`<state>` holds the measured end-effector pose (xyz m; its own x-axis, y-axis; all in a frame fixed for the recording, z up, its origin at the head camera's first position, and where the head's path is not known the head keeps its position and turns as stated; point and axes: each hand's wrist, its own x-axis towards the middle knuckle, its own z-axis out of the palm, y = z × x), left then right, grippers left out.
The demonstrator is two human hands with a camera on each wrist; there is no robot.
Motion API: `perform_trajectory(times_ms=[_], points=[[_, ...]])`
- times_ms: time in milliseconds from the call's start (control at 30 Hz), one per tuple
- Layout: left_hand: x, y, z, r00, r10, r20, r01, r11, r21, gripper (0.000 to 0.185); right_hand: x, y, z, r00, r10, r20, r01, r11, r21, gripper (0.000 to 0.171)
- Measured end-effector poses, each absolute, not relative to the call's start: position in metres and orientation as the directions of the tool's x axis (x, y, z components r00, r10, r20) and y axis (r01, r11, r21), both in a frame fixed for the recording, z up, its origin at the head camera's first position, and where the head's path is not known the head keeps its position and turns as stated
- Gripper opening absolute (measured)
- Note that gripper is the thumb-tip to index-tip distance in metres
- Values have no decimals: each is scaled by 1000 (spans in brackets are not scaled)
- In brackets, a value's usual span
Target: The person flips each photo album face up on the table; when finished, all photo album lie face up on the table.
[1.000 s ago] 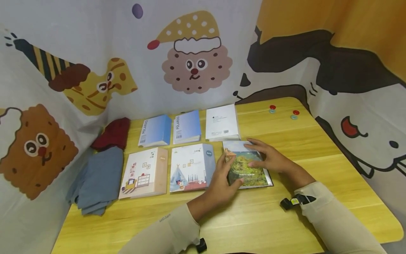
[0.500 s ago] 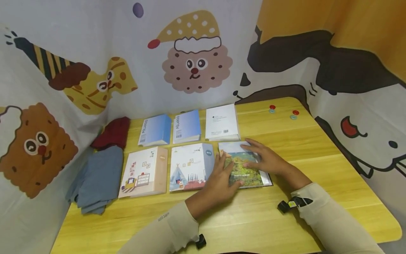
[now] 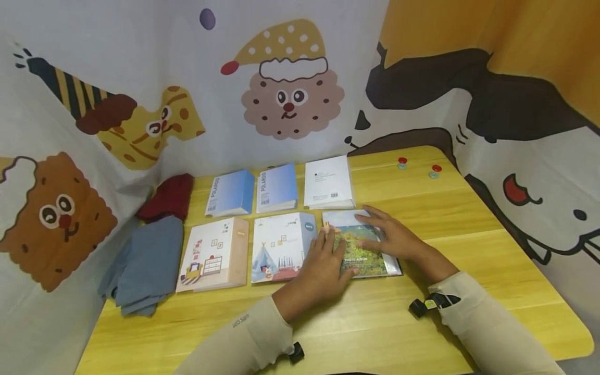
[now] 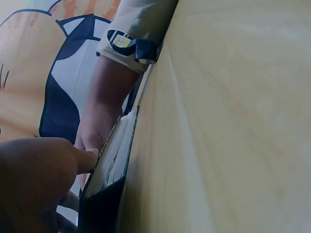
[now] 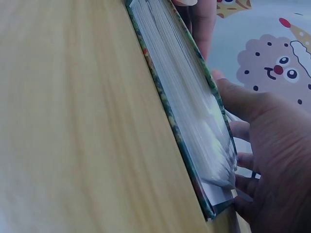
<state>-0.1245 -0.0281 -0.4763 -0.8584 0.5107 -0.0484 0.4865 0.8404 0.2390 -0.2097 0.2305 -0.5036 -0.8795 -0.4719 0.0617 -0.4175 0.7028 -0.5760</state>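
Note:
In the head view a photo album (image 3: 363, 263) with a tree-and-sky cover lies flat at the right end of the front row. My left hand (image 3: 324, 266) rests over its left side, fingers extended forward and thumb on the cover near the front edge. From the other side, my right hand (image 3: 394, 234) touches the top of the cover with spread, lightly bent fingers. The left wrist view shows the left thumb (image 4: 87, 160) on the cover above the album's dark spine. Clear sleeve pages (image 5: 182, 97) show along the album's edge in the right wrist view.
Left of the album lie a tent-print album (image 3: 276, 250) and a chair-print album (image 3: 211, 255). Behind are two blue POLAROID albums (image 3: 229, 192) and a white one (image 3: 328, 182). Grey-blue cloth (image 3: 150, 265) and dark red cloth (image 3: 169, 195) lie far left; small red-and-teal discs (image 3: 436, 171) sit back right.
The album has shifted slightly left, closer to the tent-print album, with both hands on it. The left hand's fingers now lie flatter across its left side.

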Motion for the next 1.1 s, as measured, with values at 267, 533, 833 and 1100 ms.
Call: perform_trajectory(times_ms=[267, 533, 833, 1100], points=[[-126, -27, -477, -869, 494, -43, 472, 851, 231, 83, -217, 232, -502, -867, -495, 55, -430, 688, -585, 81], [-124, -29, -475, -877, 478, -51, 447, 849, 281, 84, -219, 234, -500, -858, -511, 53, -437, 672, -598, 80], [-117, -60, -476, -913, 406, -36, 370, 863, 343, 94, -216, 221, -482, -851, -494, 175, -493, 641, -588, 81], [-117, -109, -471, -938, 343, 43, 330, 850, 411, 94, -217, 179, -465, -811, -562, 163, -532, 594, -603, 75]])
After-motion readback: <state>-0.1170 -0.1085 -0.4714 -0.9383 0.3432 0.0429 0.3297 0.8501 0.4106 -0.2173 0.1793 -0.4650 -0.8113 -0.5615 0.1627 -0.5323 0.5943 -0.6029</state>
